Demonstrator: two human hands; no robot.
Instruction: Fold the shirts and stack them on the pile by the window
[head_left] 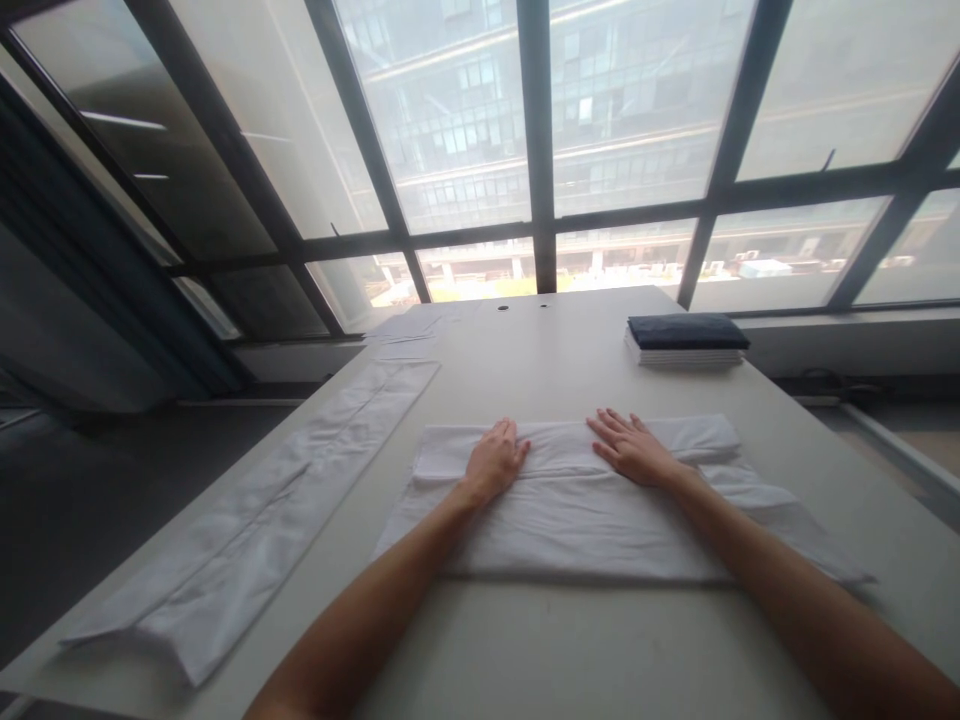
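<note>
A white cloth garment (577,530), partly folded, is spread on the white table in front of me. Its far edge is turned over into a band, and creases run across it. My left hand (496,458) presses on the left part of that band, palm down, its fingers lying flat. Further right, my right hand (631,447) rests on the same band with its fingers spread. Neither hand grips the fabric. The garment's right side flares out beneath my right forearm, which hides part of it.
Along the table's left side lies a long folded white cloth (277,510), with white sheets (405,335) beyond it. A dark folded cloth (686,331) tops a white folded stack (684,356) at the back right. Windows (465,130) stand behind the table (525,360).
</note>
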